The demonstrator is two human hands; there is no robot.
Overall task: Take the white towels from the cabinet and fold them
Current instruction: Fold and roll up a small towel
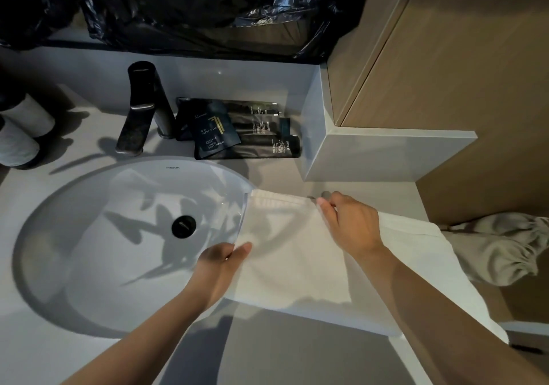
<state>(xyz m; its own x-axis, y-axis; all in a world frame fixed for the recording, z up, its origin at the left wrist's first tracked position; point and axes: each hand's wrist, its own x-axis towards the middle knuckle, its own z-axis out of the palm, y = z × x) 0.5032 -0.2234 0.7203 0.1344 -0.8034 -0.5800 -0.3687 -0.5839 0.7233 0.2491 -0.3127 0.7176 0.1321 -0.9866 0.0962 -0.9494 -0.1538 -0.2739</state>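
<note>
Both hands, left (221, 261) and right (347, 221), pinch white towel (294, 254) edges on tabletop (297, 352); overhanging end may drag it off, or corner dips into sink (89, 236)

Countertop (35, 340): grey; sink (89, 206) set into its left part.
White towel (291, 254): lies flat on the countertop right of the sink; left edge overlaps the sink rim; right part runs beneath the right forearm.
Left hand (221, 268): pinches the towel's left edge, thumb on top.
Right hand (349, 224): pinches the towel's far edge.
Faucet (139, 117): dark; back edge, behind the sink.
Black sachets (237, 130): stacked just right of the faucet.
Grey cloth (499, 248): crumpled, beyond the countertop's right edge.
</note>
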